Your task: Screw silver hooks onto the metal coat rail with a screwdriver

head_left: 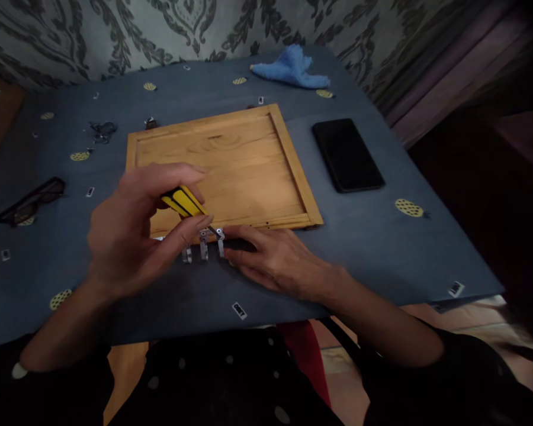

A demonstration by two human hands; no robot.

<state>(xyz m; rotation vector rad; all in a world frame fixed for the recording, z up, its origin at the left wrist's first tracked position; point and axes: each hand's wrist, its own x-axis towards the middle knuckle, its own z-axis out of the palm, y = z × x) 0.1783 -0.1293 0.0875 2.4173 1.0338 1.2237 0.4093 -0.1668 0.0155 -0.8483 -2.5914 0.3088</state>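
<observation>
My left hand [131, 236] is closed round the yellow and black handle of a screwdriver [184, 201]. Its tip points down and to the right, at the top of the rightmost small metal hook [221, 244]. That hook sits at the near edge of a framed wooden panel [235, 171], which lies flat. With its fingertips, my right hand [284, 260] pinches this hook from the right and rests against the panel's edge. A second metal hook [204, 245] and a third metal hook [187, 254] stand to the left, the third partly behind my left thumb.
A black phone [349, 155] lies right of the panel. At the back is a blue cloth [293, 68]. Dark glasses [31, 201] and a small heap of metal pieces [102, 131] lie to the left on the blue tablecloth [266, 307]. Behind stands a patterned wall [169, 29].
</observation>
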